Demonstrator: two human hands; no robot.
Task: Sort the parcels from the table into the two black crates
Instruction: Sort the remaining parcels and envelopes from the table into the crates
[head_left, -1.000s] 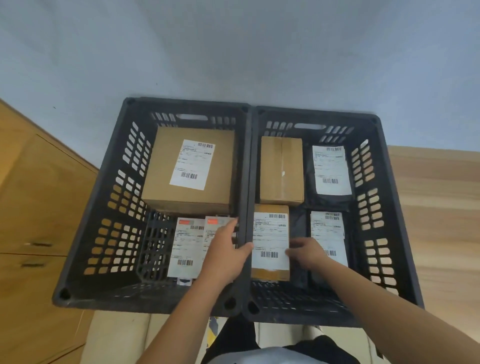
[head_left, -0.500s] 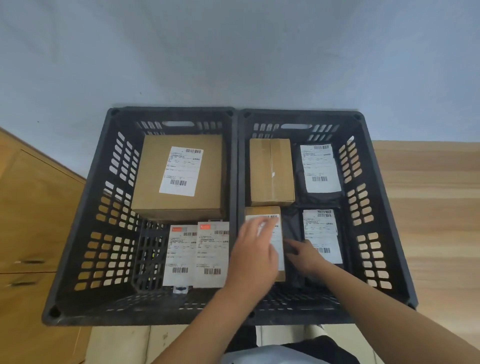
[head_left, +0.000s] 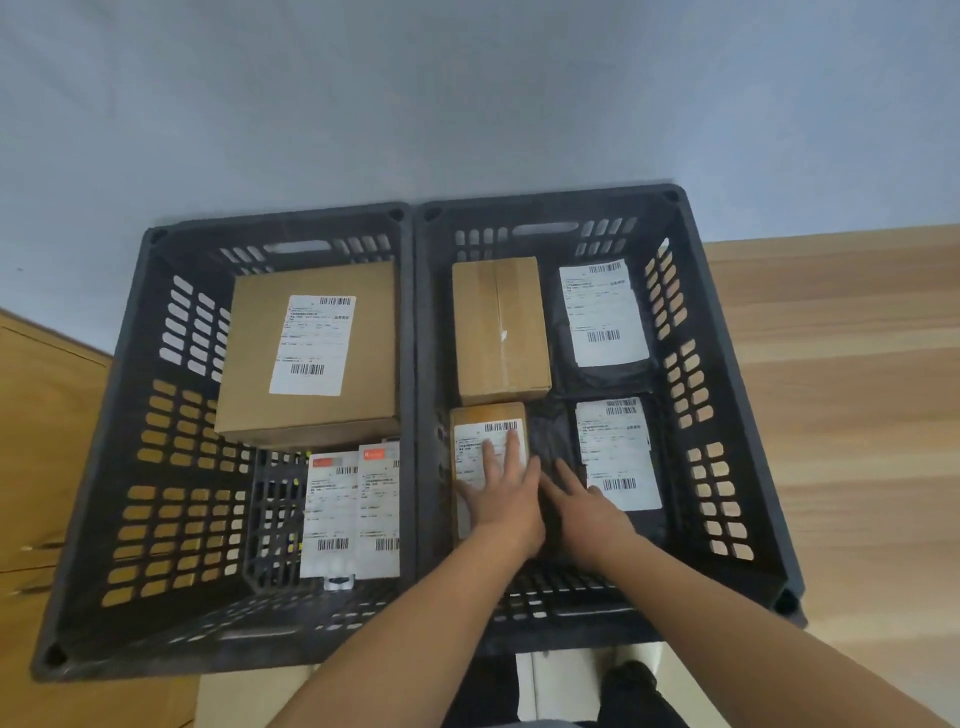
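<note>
Cardboard, brown: small carton (head_left: 487, 418), white barcode label on top, lying flat inside the right crate (head_left: 727, 467) against the wall it shares with the left crate (head_left: 130, 441); long axis runs away from the person. Left hand (head_left: 506, 499) directly on top of this carton, fingers straight and spread over the label, pressing down and gripping nothing. Right hand (head_left: 587, 506) just beside the carton's right edge, fingers extended and relaxed on black film, holding nothing. Left hand is thus the nearer; any squaring or sliding of the carton likely falls to it, with the right as a stop. Beyond the carton, close against its far end: plain taped carton (head_left: 498, 332). Right of the carton: two black mailers, near (head_left: 615, 457) and far (head_left: 602, 317), each labelled. Left of the carton, across the shared wall: two flat white-labelled parcels (head_left: 353, 509) and, farther off, a large carton (head_left: 249, 374). Sorting appears close to finished.
</note>
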